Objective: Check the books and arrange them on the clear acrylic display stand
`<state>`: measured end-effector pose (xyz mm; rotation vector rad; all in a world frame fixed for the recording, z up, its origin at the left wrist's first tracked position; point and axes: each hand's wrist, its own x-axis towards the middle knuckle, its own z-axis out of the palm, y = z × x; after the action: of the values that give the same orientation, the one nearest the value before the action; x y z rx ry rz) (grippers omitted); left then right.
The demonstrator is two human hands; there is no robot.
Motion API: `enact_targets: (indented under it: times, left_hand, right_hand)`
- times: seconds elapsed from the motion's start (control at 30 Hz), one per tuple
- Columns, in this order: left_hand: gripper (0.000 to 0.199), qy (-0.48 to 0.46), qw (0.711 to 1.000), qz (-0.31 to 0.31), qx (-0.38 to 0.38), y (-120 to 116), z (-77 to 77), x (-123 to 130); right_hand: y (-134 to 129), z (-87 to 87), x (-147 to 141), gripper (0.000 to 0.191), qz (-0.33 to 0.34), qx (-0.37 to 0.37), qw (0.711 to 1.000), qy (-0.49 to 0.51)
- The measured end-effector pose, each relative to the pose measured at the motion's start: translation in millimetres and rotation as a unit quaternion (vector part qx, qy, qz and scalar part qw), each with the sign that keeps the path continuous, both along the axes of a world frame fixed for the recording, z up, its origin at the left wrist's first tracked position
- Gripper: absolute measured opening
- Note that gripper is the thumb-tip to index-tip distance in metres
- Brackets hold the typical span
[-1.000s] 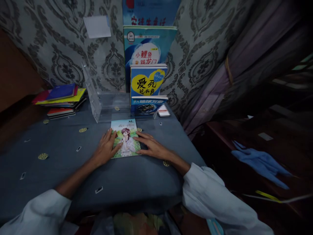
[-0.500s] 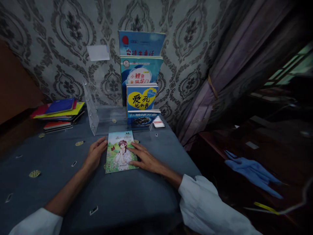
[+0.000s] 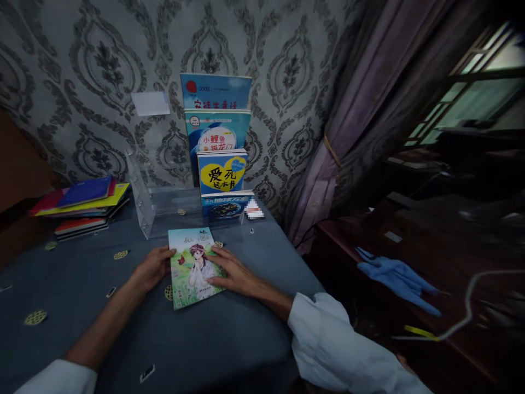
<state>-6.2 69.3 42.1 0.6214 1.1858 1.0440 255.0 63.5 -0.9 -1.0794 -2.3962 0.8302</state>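
A thin paperback book (image 3: 196, 271) lies in front of me, its cover showing a drawn child with clasped hands on a green meadow. My left hand (image 3: 155, 268) grips its left edge, fingertips at the upper part of that side. Across the right part of the cover, my right hand (image 3: 233, 271) rests with thumb and fingers spread. Just behind is a clear acrylic stand (image 3: 141, 200). Several upright books fill its right side in steps, among them a blue one with a yellow heart (image 3: 221, 174) and a teal one (image 3: 219, 128).
On the left of the patterned grey tablecloth (image 3: 213, 350) sits a stack of colourful books and folders (image 3: 86, 200). A white card (image 3: 150, 103) shows before the wallpaper. To the right are a tied curtain (image 3: 320, 169), a blue cloth (image 3: 396, 279) and a pale cable (image 3: 467, 306).
The camera view has shifted. My left fingers have closed in on the book's left edge, and the book has turned slightly, its near edge now slanting. My right hand stays on the cover.
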Motion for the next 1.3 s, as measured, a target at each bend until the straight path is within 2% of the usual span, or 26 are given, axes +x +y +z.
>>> enact_targets:
  times: [0.17,0.3,0.37,0.43,0.53,0.6,0.7,0.8,0.9,0.97,1.13,1.2,1.3]
  left_hand:
    - [0.021,-0.035,0.998,-0.027,0.048,-9,-4.8,9]
    - [0.029,-0.065,0.994,-0.024,0.083,-14,0.6,10]
    - [0.033,-0.069,0.992,-0.032,0.099,-15,4.4,11]
    - [0.039,-0.061,0.991,-0.044,0.114,-16,9.6,14]
    - [0.047,-0.028,0.987,-0.063,0.149,-19,20.9,19]
    - [0.051,-0.005,0.980,-0.077,0.183,-22,29.0,21]
    - [0.048,0.045,0.966,-0.100,0.233,-25,36.3,22]
    - [0.038,0.138,0.940,-0.147,0.276,-28,37.1,21]
    - [0.030,0.201,0.904,-0.219,0.306,-31,37.2,24]
    - [0.030,0.215,0.890,-0.245,0.319,-32,38.6,28]
    - [0.042,0.301,0.849,-0.251,0.356,-24,45.3,36]
    - [0.039,0.355,0.814,-0.248,0.387,-16,50.7,38]
    - [0.032,0.440,0.744,-0.218,0.453,0,61.9,44]
  right_hand:
    - [-3,2.9,4,0.073,-0.002,0.000,1.000,0.025]
    - [-1,0.0,5,0.075,-0.043,0.024,0.991,0.125]
    - [1,-0.4,3,0.081,-0.059,-0.011,0.977,0.205]
    - [4,3.0,2,0.082,-0.038,-0.077,0.955,0.283]
    - [5,17.3,5,0.067,-0.008,-0.118,0.929,0.351]
    - [3,30.5,10,0.053,-0.022,-0.076,0.928,0.364]
    - [-3,44.8,21,0.036,-0.060,0.039,0.939,0.337]
    - [-14,43.4,32,0.028,-0.086,0.116,0.951,0.275]
    - [-24,32.0,39,0.028,-0.084,0.129,0.959,0.240]
    - [-28,25.3,41,0.030,-0.080,0.129,0.961,0.232]
    - [-17,19.1,43,0.026,-0.130,0.142,0.953,0.235]
    - [-5,19.5,44,0.023,-0.142,0.143,0.949,0.243]
    - [19,26.0,47,0.021,-0.143,0.149,0.942,0.265]
